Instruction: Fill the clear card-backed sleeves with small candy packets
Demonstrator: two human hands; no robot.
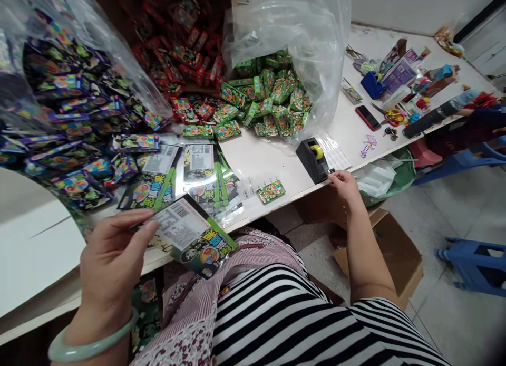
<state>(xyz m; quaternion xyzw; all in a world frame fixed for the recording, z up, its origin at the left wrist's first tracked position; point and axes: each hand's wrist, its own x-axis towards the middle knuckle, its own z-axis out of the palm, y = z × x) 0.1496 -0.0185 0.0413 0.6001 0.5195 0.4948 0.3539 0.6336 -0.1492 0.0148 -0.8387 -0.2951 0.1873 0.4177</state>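
My left hand (pixel 118 250) pinches the edge of a flat printed pouch (pixel 197 237) between thumb and fingers, tilted above the table's front edge. At the tape dispenser (pixel 312 157), my right hand (pixel 344 186) has its fingertips closed at the cutting end; a piece of tape between them is too small to make out clearly. Inside the dispenser sits a yellow roll (pixel 316 151). Between my hands, a small green packet (pixel 271 191) lies on the tabletop. More flat printed pouches (pixel 201 181) are laid out beyond my left hand.
Heaps of purple packets (pixel 75 113), red packets (pixel 185 60) and green packets (pixel 276 97) spread along the back, partly in clear plastic bags. A red phone (pixel 367 117), scissors (pixel 391 115) and clutter lie right. Below are a cardboard box (pixel 391 250) and a blue stool (pixel 478 266).
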